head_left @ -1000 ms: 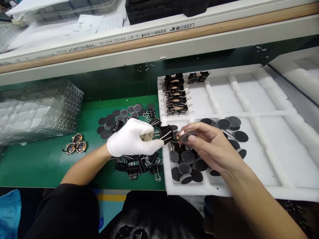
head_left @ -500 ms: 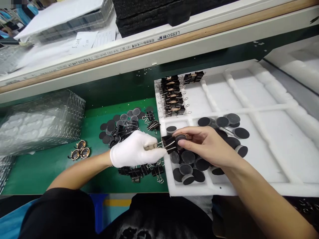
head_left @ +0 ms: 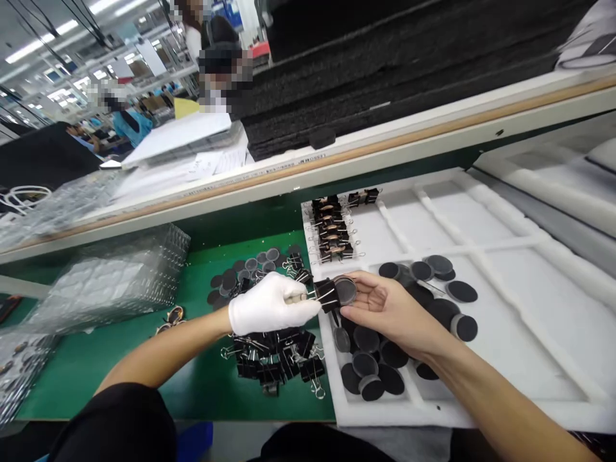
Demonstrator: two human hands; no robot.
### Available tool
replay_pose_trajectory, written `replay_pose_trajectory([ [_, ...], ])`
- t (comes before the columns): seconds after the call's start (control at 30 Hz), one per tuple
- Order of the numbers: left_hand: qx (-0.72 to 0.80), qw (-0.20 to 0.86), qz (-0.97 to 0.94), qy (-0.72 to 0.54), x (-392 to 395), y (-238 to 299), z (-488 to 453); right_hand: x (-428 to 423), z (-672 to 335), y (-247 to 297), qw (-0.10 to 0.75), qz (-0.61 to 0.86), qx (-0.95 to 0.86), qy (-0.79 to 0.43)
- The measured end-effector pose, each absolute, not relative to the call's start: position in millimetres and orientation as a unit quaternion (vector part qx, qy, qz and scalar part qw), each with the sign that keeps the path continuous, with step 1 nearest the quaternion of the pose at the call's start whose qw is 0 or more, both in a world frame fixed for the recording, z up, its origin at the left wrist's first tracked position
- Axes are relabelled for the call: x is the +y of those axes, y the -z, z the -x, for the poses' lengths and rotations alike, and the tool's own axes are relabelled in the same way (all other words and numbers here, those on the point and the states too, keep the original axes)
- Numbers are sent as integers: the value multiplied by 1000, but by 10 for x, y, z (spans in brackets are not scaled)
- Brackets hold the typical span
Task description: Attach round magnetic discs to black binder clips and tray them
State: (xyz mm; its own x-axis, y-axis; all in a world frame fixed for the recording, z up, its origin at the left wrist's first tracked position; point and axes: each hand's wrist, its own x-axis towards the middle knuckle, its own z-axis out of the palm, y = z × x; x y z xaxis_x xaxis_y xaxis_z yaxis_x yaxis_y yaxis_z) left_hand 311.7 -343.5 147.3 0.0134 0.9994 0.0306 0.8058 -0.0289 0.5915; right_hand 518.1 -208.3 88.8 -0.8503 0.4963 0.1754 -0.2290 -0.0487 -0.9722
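Note:
My left hand (head_left: 274, 303), in a white glove, pinches the wire handles of a black binder clip (head_left: 326, 295). Against the clip's right side sits a dark round disc (head_left: 345, 290) with a lighter rim; whether the jaws grip it I cannot tell. My right hand (head_left: 385, 308), bare, has its thumb and fingers curled at that disc's edge. Below my left hand, loose binder clips (head_left: 269, 359) lie piled on the green table (head_left: 192, 391). Dark discs (head_left: 366, 366) are heaped in the white foam tray (head_left: 529, 333) beneath my right hand.
Clipped gold-edged pieces (head_left: 332, 228) stand in a row in the tray's far left compartment. More discs (head_left: 226, 282) lie on the table behind my left hand. Clear plastic trays (head_left: 125, 276) are stacked at left. A shelf edge (head_left: 298, 183) crosses behind, bearing black foam (head_left: 409, 77).
The camera view has tilted upward, showing more of the room. My right hand's fingers have loosened around the disc, which now shows its face. The left hand keeps its grip on the clip.

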Motion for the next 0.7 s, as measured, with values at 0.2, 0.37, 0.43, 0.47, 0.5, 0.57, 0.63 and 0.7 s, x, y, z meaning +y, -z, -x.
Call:
replay_pose_trajectory([
  [0.2,671,212,-670,-237,-3417,-1486,-3077,-2065,-5217,-915,255,78,-658,-704],
  [0.37,598,385,-633,-305,-3410,-1506,-3066,-2060,-5239,-927,236,-8,-558,-796],
  [0.43,543,477,-592,-356,-3391,-1484,-3136,-2083,-5219,-898,236,-42,-555,-796],
  [0.47,520,516,-568,-375,-3378,-1471,-3185,-2098,-5207,-881,242,-53,-562,-789],
  [0.5,503,550,-545,-384,-3362,-1458,-3237,-2113,-5196,-864,248,-59,-568,-782],
  [0.57,477,597,-525,-374,-3326,-1442,-3333,-2132,-5186,-840,264,-58,-568,-777],
  [0.63,461,611,-539,-352,-3289,-1442,-3400,-2129,-5197,-830,270,-55,-561,-780],
  [0.7,457,594,-585,-310,-3252,-1452,-3441,-2107,-5224,-828,270,-45,-547,-791],
])
